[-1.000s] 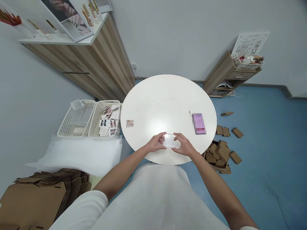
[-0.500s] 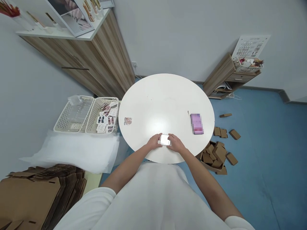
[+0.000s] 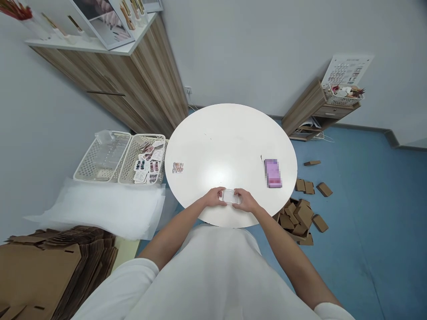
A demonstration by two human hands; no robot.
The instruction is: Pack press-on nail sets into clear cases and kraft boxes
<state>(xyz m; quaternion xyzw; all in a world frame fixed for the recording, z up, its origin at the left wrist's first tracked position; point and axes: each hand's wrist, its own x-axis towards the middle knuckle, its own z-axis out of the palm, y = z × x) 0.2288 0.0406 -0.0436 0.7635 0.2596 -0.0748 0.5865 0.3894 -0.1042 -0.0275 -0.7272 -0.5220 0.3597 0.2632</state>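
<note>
A small clear plastic case (image 3: 230,196) is held between my two hands near the front edge of the round white table (image 3: 230,133). My left hand (image 3: 215,197) grips its left end, fingers closed on it. On the right end, my right hand (image 3: 245,200) pinches it in the same way. At the table's left lies a card of nail tips (image 3: 178,167). A purple, pixelated item (image 3: 273,173) lies at the right, with a tiny dark object (image 3: 261,157) beside it.
Left of the table stand a white basket of nail cards (image 3: 158,181) and one with clear plastic packs (image 3: 78,171). White sheets (image 3: 110,206) and flattened cardboard (image 3: 40,266) lie below. Small brown boxes (image 3: 303,214) are on the right, near a low cabinet (image 3: 305,104).
The case no longer shows a bright glare and looks clear. My fingers have shifted slightly on its ends. The whole view has moved a little.
</note>
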